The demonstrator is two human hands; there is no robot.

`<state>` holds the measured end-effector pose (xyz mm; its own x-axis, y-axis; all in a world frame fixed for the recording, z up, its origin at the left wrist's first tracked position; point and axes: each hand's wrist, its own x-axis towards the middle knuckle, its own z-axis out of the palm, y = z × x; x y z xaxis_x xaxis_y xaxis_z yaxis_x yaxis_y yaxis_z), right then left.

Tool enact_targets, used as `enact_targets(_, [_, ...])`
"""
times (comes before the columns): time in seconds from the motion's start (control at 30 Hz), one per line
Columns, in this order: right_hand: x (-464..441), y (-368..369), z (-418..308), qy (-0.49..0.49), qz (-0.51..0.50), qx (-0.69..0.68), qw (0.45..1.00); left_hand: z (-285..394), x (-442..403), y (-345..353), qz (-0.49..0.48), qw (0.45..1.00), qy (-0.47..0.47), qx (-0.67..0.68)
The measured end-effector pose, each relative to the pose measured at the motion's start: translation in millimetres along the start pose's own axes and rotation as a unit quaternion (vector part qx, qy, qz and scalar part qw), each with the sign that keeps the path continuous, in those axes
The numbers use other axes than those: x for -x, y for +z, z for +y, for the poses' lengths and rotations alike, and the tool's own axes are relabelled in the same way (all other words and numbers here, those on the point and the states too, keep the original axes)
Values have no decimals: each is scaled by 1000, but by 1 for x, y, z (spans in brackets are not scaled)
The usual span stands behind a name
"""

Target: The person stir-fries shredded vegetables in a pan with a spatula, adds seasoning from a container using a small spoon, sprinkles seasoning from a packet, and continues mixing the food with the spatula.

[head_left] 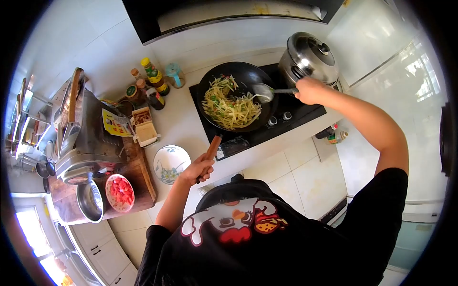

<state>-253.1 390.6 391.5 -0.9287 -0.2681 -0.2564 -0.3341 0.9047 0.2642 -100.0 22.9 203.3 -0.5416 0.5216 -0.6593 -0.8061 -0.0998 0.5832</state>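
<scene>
My left hand (198,170) is closed round the brown wooden handle of a black wok (255,75), which sits on the black stovetop (305,114). In the wok lie pale shredded strips (231,107), perhaps potato, mixed with green and red bits. My right hand (311,90) grips the dark handle of a metal cooking spoon (264,93). The spoon's broad head is over the wok's right side, beside the food. Whether its tip touches the pan I cannot tell.
A lidded steel pot (310,59) stands right of the wok. On the left are a patterned plate (171,164), a bowl of red pieces (120,193), a metal bowl (90,201), a seasoning box (144,126) and several bottles (155,76). A range hood (238,19) hangs above.
</scene>
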Motion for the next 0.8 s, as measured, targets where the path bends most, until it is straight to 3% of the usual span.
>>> enact_targets(0.03, [-10,6,-2,73,-135,-40,987,1,-1,-1,3,1000,1,1])
enact_targets(0.07, [-11,2,-2,125,-266,-164,942,1,-1,-2,-4,1000,3,-5])
enact_targets(0.13, [-14,40,11,157,-389,-401,814,1,1,-2,-11,1000,0,-12])
enact_targets(0.2, [-2,69,-7,170,-428,-536,708,6,4,1,-22,1000,-9,-15])
enact_targets(0.47, [14,150,-109,200,-314,-790,486,6,1,5,-12,999,-22,-20])
enact_targets(0.6, [19,163,-138,178,-301,-889,296,4,0,5,-9,1000,-20,-9])
enact_targets(0.63, [21,165,-144,177,-300,-889,297,4,1,6,-10,1000,-18,-10])
enact_targets(0.7, [23,170,-151,130,-294,-936,142,3,2,6,-1,1000,-10,-14])
enact_targets(0.73, [25,171,-151,130,-293,-936,145,3,2,5,-2,1000,-7,-13])
enact_targets(0.8, [29,172,-152,75,-272,-959,28,2,1,1,0,1000,-12,-15])
